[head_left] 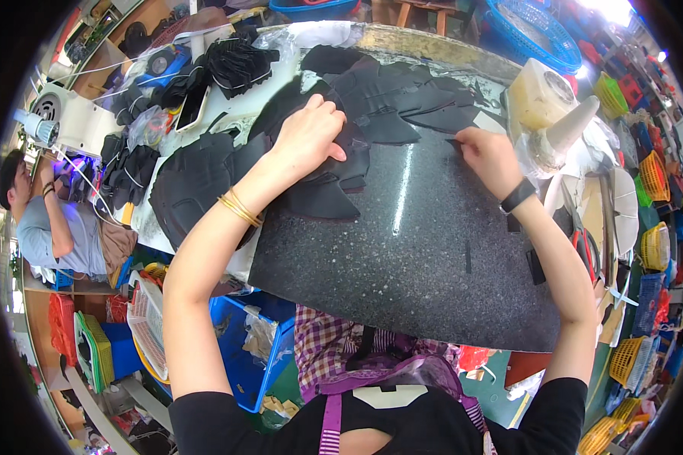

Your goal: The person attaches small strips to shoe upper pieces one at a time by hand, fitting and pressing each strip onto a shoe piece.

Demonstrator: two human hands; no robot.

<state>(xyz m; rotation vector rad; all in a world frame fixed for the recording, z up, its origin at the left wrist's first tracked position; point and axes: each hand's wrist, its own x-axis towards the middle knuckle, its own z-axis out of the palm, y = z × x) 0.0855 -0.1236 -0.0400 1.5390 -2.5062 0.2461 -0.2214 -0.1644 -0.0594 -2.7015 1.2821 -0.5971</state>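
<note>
Flat black shoe-upper-like pieces (379,95) lie overlapping across the far half of a dark speckled board (417,258). Over their middle is my left hand (309,136), its fingers curled down and its thumb pointing right; whatever lies under the fingertips is hidden. At the right end of the spread, my right hand (492,161) pinches the dark tip of a thin black piece (457,144) between thumb and forefinger. More black pieces (193,182) lie in a heap left of my left forearm.
A yellowish tub (542,95) and a whitish cone (571,129) stand at the far right. Red-handled scissors (587,250) lie beside my right forearm. A phone (193,108) and bundled black pieces (239,64) are at the far left. A blue bin (239,364) stands below; a co-worker (61,220) sits left.
</note>
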